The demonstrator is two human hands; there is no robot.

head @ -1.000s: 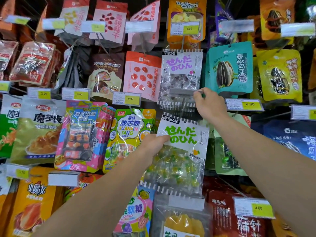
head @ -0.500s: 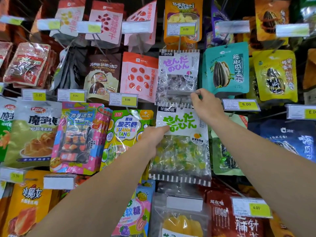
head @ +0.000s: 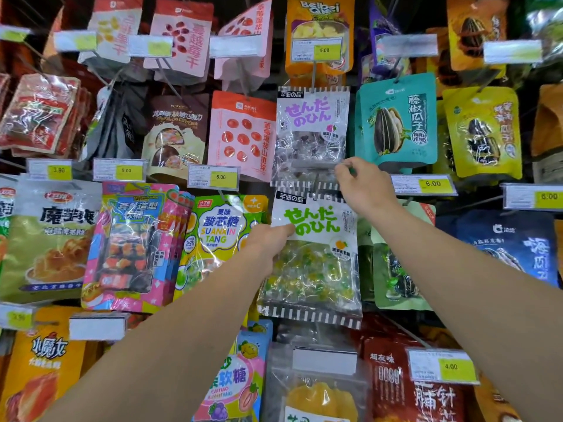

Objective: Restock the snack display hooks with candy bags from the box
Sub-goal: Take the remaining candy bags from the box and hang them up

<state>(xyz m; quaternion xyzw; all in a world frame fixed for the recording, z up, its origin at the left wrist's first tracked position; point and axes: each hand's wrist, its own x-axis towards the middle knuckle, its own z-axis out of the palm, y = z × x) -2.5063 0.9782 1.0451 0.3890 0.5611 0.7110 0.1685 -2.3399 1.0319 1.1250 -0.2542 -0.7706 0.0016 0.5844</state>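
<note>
A clear candy bag with green lettering and green-yellow sweets hangs upright in the middle of the display. My left hand grips its left edge just below the white header. My right hand is above the bag's top right corner, fingers pinching the grey price-tag holder at the tip of the hook. Directly above hangs a matching bag with purple lettering. The box is out of view.
Snack bags fill the hooks all around: a green and yellow sour candy bag to the left, a teal sunflower-seed bag upper right, a dark green bag right. Yellow price tags jut forward from the hook ends.
The green-lettered bag has risen and straightened from tilted to upright, its header now close under the hook. My right hand stays at the hook's tag holder.
</note>
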